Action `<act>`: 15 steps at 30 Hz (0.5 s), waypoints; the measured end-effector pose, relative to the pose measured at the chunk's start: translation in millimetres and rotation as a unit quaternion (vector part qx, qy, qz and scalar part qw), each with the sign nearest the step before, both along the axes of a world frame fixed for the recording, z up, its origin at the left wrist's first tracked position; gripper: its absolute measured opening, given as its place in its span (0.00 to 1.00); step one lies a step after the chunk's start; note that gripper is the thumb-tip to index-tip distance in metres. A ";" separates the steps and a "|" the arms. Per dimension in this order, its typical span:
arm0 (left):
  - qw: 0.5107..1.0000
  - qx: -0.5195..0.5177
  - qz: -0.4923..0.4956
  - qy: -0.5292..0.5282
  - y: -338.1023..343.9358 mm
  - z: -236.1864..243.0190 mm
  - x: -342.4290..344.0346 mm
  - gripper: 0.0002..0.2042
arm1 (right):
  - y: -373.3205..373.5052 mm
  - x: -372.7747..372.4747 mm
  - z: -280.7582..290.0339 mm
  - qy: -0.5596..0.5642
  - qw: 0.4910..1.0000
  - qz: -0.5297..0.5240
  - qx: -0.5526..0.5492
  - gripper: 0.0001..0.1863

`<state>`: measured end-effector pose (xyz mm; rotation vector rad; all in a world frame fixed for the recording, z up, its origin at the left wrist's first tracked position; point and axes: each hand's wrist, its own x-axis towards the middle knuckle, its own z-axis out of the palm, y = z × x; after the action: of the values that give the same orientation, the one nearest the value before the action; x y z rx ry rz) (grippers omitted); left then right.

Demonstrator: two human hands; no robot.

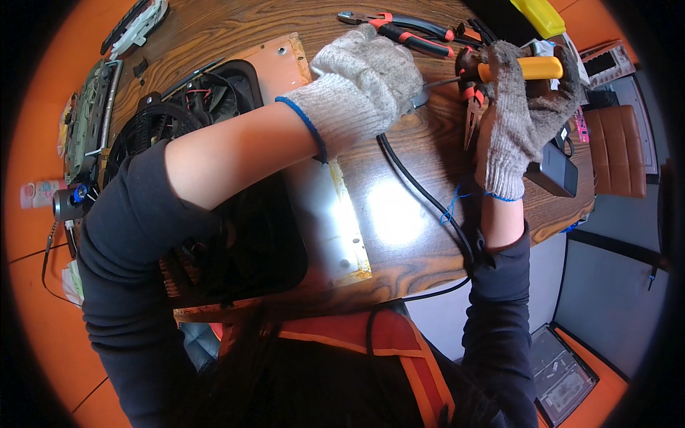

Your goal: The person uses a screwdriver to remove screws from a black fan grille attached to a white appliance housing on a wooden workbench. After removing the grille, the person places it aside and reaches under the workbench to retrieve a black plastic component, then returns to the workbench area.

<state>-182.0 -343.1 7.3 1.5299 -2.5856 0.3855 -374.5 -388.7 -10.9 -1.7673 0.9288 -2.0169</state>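
Observation:
My left hand [371,75], in a grey-white knitted glove with a blue cuff edge, is closed over the table. A small grey piece [419,100] peeks out by its fingers; the rest is hidden in the glove. A black cable [410,175] runs from below this hand toward the table's near edge. My right hand [524,121], gloved too, is closed around a screwdriver with a yellow handle [540,68]. Its thin shaft points left, to the grey piece at my left hand. Beside the right hand lie red-and-black needle-nose pliers [472,118].
A metal panel [282,68] with a black fan housing [250,78] lies under my left forearm. More red-handled pliers [399,32] rest at the far side. A black box [553,171] stands right, past it a brown chair [619,150]. A green-grey unit [91,121] sits left.

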 end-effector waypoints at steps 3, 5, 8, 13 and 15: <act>0.999 -0.042 -0.019 -0.003 -1.1 -8.3 4.9 0.17 | -0.3 0.8 -0.8 0.055 0.998 -0.036 -0.004 0.35; 0.998 -0.054 -0.030 -0.026 -1.4 -12.7 7.5 0.16 | -0.9 -0.3 -1.3 0.018 0.999 -0.010 0.030 0.34; 0.997 -0.074 -0.036 -0.015 -0.6 -17.8 9.4 0.15 | -2.4 -3.6 -0.9 0.014 1.000 0.006 0.023 0.33; 0.994 -0.092 -0.051 -0.020 0.5 -28.1 15.2 0.14 | -7.5 -14.3 4.0 -0.100 0.987 0.108 0.071 0.39; 0.991 -0.106 -0.076 -0.019 -0.4 -31.7 19.3 0.13 | -9.2 -15.3 3.6 -0.089 0.991 0.069 0.069 0.39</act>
<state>-162.7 -343.5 -24.4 1.2601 -2.5707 0.6543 -389.8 -397.8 -7.3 -1.5087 0.8452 -1.9357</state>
